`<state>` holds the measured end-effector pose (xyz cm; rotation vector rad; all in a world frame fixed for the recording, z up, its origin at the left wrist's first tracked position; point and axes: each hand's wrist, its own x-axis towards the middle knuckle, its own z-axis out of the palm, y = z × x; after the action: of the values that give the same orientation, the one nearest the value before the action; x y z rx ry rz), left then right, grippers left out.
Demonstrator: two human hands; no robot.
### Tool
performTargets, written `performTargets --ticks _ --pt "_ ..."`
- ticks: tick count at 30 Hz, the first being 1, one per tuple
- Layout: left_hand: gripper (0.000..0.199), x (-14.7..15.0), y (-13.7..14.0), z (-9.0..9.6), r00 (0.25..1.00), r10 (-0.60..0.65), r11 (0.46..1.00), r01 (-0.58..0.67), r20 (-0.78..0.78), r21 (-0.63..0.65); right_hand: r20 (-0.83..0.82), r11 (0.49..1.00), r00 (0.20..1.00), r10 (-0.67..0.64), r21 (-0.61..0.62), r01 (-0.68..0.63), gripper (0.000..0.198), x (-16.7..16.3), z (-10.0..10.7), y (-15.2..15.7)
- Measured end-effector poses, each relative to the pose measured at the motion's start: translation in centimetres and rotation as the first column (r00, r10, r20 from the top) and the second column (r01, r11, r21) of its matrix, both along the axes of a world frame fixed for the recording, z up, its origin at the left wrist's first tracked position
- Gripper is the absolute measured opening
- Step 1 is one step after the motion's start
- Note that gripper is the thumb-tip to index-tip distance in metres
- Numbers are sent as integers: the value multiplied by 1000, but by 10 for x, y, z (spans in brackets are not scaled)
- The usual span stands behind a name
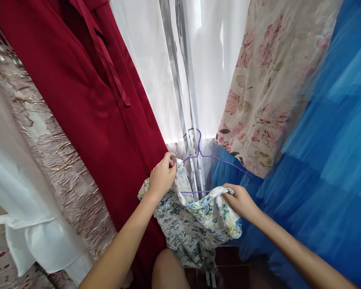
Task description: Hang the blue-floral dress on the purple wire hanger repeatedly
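Dark reddish tiled floor [232, 277]; metal uprights [190, 80] running down toward it.

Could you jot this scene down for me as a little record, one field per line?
Left hand: holding one edge of the floral garment
Right hand: holding the garment's opposite edge
Hanger: purple, right end bare
Picture's left: red garment
Picture's right: pink-flowered garment, blue ruffled garment
Behind the hanger: metal poles, white fabric
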<state>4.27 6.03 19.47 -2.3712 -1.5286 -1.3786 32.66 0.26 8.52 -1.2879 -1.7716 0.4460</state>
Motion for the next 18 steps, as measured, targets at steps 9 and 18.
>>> performTargets --ticks 9,18 --pt "21 -6 -7 -30 992 -120 992 122 36 -37 -326 833 874 -359 310 458 74 57 4 3" --pt "27 -17 -4 -18 987 -155 986 152 -50 -66 -39 967 975 -216 126 220 25 98 59 37"
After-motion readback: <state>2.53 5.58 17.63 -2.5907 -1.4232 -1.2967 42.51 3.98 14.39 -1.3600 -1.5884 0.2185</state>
